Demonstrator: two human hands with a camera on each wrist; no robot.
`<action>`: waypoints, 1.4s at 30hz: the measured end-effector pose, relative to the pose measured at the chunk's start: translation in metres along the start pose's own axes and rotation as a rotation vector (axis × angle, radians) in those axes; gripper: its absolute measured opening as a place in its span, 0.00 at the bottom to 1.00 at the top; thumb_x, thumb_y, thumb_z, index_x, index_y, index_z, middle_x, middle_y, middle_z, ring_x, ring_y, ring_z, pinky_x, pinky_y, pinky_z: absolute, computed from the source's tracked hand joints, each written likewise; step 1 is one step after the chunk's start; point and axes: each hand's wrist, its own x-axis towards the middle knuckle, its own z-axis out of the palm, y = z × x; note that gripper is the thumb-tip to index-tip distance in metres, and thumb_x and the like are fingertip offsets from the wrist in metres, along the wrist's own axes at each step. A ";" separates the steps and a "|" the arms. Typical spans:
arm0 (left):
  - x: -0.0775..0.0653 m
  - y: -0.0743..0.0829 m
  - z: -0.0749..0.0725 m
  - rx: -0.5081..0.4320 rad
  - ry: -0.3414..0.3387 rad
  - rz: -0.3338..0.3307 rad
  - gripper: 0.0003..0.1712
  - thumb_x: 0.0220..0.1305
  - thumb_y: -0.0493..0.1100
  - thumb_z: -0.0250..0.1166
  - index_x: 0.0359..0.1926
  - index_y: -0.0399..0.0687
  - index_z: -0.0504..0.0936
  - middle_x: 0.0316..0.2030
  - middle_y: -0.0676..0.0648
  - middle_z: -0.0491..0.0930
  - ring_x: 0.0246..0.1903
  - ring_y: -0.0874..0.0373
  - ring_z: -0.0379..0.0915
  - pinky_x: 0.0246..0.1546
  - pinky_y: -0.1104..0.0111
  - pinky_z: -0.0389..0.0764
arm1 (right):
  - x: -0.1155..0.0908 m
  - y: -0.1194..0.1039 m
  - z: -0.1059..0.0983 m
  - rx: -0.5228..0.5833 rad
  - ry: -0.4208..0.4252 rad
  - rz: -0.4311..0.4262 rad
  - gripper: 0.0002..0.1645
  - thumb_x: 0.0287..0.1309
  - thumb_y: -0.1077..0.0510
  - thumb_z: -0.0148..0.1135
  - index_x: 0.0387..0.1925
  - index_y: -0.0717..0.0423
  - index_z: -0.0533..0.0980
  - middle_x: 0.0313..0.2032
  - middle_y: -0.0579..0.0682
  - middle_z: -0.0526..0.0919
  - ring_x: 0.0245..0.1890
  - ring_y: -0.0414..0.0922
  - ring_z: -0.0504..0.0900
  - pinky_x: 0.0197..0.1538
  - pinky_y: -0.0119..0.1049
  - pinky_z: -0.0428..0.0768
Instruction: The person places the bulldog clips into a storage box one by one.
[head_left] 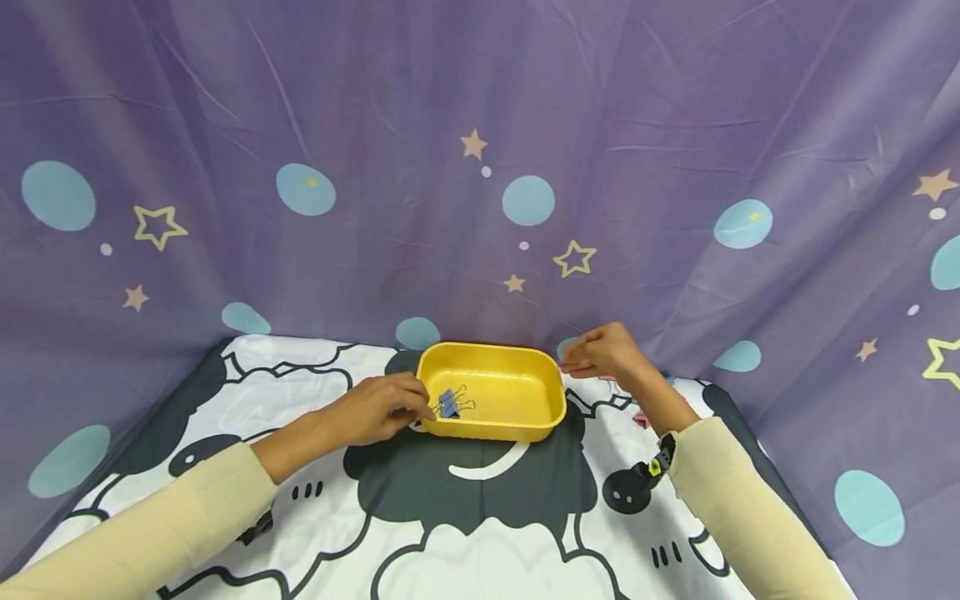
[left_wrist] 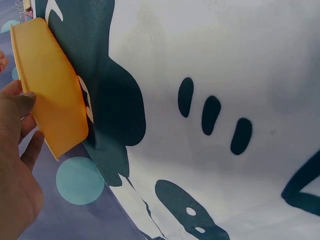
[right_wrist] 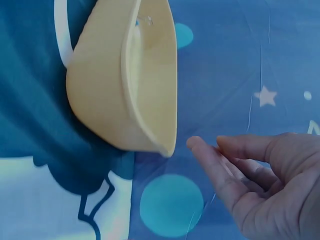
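Observation:
A yellow plastic basin (head_left: 495,432) stands on the cloth against the purple backdrop. Inside it, by the left end, lies a blue binder clip (head_left: 449,405) with wire handles; another may be partly hidden by my left hand. That left hand (head_left: 386,408) grips the basin's left rim, and the left wrist view shows its thumb and fingers (left_wrist: 31,149) at the basin's edge (left_wrist: 55,85). My right hand (head_left: 609,352) hovers just off the right end, fingers extended and holding nothing. A small gap separates its fingertips (right_wrist: 195,142) from the basin (right_wrist: 100,80) in the right wrist view.
A red binder clip (head_left: 641,419) lies on the cloth right of the basin, beside my right forearm. More small red and blue pieces behind that wrist are mostly hidden. The purple curtain (head_left: 480,283) rises directly behind the basin.

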 end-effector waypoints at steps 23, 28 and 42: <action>0.000 -0.002 0.001 0.005 0.015 0.018 0.16 0.68 0.30 0.77 0.47 0.56 0.98 0.46 0.56 0.91 0.47 0.61 0.83 0.50 0.63 0.89 | 0.013 0.043 -0.046 0.111 0.091 0.048 0.18 0.72 0.73 0.62 0.56 0.86 0.81 0.41 0.70 0.94 0.30 0.45 0.96 0.40 0.39 0.95; 0.000 -0.001 0.001 0.001 0.003 0.001 0.15 0.69 0.31 0.77 0.47 0.57 0.98 0.47 0.57 0.91 0.48 0.62 0.83 0.51 0.63 0.89 | 0.015 0.056 -0.052 0.084 0.108 0.060 0.22 0.73 0.71 0.61 0.60 0.89 0.77 0.39 0.69 0.94 0.26 0.42 0.94 0.36 0.37 0.94; 0.000 -0.001 0.001 -0.002 0.003 -0.001 0.15 0.70 0.31 0.76 0.48 0.57 0.98 0.47 0.56 0.91 0.48 0.61 0.83 0.50 0.63 0.89 | 0.022 0.070 -0.065 0.034 0.190 0.160 0.21 0.67 0.72 0.67 0.57 0.87 0.80 0.41 0.68 0.94 0.27 0.45 0.96 0.41 0.43 0.95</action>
